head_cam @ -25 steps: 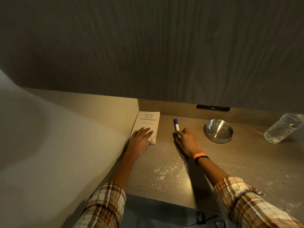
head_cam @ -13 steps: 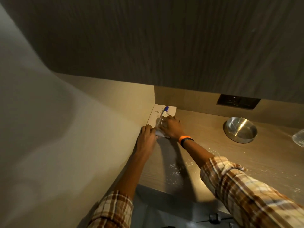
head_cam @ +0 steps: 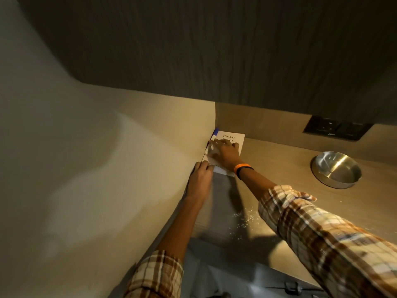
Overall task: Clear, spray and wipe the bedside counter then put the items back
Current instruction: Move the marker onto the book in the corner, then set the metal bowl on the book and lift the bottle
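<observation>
A white paperback book [head_cam: 236, 137] lies in the back left corner of the wooden counter [head_cam: 268, 168]. My right hand [head_cam: 225, 154] rests on top of it, fingers closed around a white marker with a blue cap [head_cam: 214, 134] that points along the book's left edge by the side panel. My left hand [head_cam: 199, 181] grips the book's near left corner with its fingertips. White crumbs or powder [head_cam: 242, 218] are scattered on the counter near its front edge.
A round steel bowl [head_cam: 336, 168] sits on the counter to the right. A dark socket plate [head_cam: 337, 130] is set in the back wall. A tall beige side panel [head_cam: 129, 158] borders the counter on the left.
My right hand carried the marker left from the counter onto the book, then to the book's left edge. My left hand stayed at the book's near corner. The view has swung left, losing the glass.
</observation>
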Action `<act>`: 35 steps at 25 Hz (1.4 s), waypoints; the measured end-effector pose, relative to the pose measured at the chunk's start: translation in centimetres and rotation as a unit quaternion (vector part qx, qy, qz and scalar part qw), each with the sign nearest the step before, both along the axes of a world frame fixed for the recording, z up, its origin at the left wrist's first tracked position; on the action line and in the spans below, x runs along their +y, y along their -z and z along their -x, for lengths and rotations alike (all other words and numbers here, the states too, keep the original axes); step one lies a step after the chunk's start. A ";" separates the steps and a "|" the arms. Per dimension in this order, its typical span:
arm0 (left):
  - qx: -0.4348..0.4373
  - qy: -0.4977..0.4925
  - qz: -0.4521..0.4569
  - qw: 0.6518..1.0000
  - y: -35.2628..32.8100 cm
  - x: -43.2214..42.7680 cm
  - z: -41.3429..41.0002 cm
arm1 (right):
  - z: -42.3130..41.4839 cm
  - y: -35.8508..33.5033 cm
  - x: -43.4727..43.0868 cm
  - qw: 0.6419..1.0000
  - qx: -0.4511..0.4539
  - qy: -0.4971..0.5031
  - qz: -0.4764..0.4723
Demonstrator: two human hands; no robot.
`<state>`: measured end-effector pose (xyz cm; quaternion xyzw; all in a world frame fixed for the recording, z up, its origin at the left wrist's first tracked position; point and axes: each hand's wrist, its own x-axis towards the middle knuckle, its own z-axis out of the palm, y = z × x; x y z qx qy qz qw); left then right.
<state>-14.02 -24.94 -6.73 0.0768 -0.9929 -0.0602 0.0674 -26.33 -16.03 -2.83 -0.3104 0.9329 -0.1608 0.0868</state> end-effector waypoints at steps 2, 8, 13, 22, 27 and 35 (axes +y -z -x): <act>0.019 0.000 -0.001 1.000 -0.4 0.3 0.1 | 0.1 0.1 1.0 1.000 -0.016 -0.017 0.005; 0.109 0.059 -0.012 0.992 -2.2 5.9 1.8 | -2.1 0.1 10.9 0.994 0.061 0.078 0.036; 0.046 0.166 -0.097 0.980 -2.4 16.9 5.5 | -3.3 -0.8 26.4 0.905 0.197 0.370 0.071; -0.010 0.144 -0.328 0.934 -3.2 26.6 8.1 | -2.8 0.0 31.4 0.810 -0.030 0.542 0.223; 0.029 0.033 -0.263 0.964 -3.4 18.9 7.1 | -2.4 -1.2 23.3 0.812 -0.089 0.469 0.335; 0.099 -0.077 -0.267 0.955 -3.1 5.3 5.8 | -0.3 -1.2 8.9 0.857 -0.209 0.325 0.342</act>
